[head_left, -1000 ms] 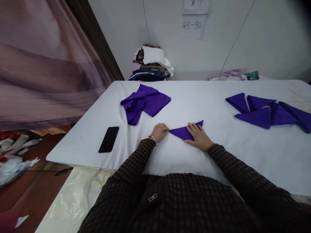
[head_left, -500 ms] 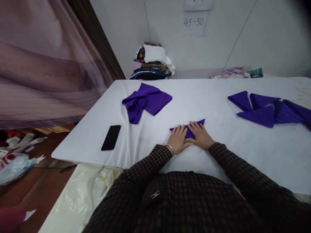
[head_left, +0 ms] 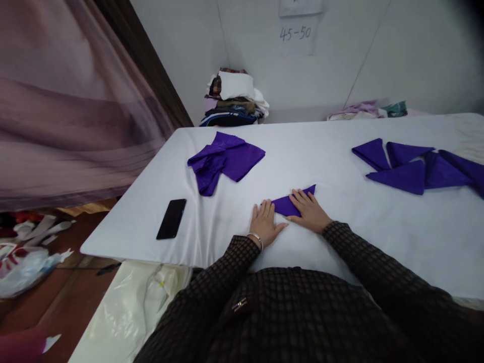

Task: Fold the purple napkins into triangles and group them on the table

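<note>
A purple cloth (head_left: 284, 205), folded into a small triangle, lies on the white-covered table (head_left: 227, 217) in front of me. My left hand (head_left: 264, 222) rests flat at its left corner, fingers stretched out. On its right part my right hand (head_left: 309, 209) presses down, palm low and fingers spread, hiding some of the cloth. Farther back on the left is a loose, rumpled purple cloth (head_left: 227, 160). Over on the right, several purple cloths (head_left: 403, 174) folded into triangles lie close together, some touching.
A black phone (head_left: 171, 219) lies near the table's left edge. Behind the table stand a stack of folded clothes (head_left: 234, 98) and more fabric (head_left: 359, 110). A pinkish curtain (head_left: 75, 101) hangs at left; plastic bags (head_left: 26, 267) sit on the floor.
My left hand has slid left along the folded cloth to its corner, baring its middle. The right hand stays on the cloth. The view has shifted slightly.
</note>
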Available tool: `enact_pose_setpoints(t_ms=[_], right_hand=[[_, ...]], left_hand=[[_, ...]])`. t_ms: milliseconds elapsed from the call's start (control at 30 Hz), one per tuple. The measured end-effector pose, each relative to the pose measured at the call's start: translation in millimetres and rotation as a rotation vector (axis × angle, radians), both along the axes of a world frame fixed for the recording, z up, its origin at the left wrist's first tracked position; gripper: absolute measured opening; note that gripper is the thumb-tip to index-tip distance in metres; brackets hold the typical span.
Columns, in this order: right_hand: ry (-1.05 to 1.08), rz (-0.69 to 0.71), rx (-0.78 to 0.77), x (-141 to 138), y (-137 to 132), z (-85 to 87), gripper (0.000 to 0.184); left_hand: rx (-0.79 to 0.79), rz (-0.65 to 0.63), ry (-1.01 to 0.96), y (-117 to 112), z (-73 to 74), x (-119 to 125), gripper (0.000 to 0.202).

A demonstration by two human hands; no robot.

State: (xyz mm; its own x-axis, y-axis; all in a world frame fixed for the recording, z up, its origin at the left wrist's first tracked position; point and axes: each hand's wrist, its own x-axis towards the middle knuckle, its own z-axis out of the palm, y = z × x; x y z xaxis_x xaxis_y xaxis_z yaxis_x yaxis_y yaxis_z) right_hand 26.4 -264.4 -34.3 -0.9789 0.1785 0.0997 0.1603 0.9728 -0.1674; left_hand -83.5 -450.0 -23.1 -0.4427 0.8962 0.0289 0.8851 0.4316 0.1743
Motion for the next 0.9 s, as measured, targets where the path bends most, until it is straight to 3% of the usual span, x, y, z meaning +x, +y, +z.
enact_pose_setpoints(t_ms=[133,267,433,667,767,900], right_hand=[[-0.017,0.0,-0.015,-2,-2,4.9,0.087],[-0.024,-0.018,-0.036,-3,-3,9.4,0.088],[-0.024,0.003,-0.034,-3,-2,8.1,0.079],[-0.063,0.036,-0.1,-5,5,13.4,0.086],[-0.082,0.042,-0.175,-2,15,18.3,0.079],[-0.057,0.01,-0.152,4,29,20.8,0.073]], left_hand=[[-0.01,0.103,-0.018,-3,2.7,-11,0.07],[0.042,0.179,0.038,9,12.7,-9,0.075],[0.131,-0.159,0.05,37,17.7,14,0.067],[0.053,-0.113,-0.026,45,0.1,13,0.078],[0.046,-0.134,0.006,43,-2.1,12,0.08],[0.03,-0.137,0.045,43,-2.8,14,0.083]])
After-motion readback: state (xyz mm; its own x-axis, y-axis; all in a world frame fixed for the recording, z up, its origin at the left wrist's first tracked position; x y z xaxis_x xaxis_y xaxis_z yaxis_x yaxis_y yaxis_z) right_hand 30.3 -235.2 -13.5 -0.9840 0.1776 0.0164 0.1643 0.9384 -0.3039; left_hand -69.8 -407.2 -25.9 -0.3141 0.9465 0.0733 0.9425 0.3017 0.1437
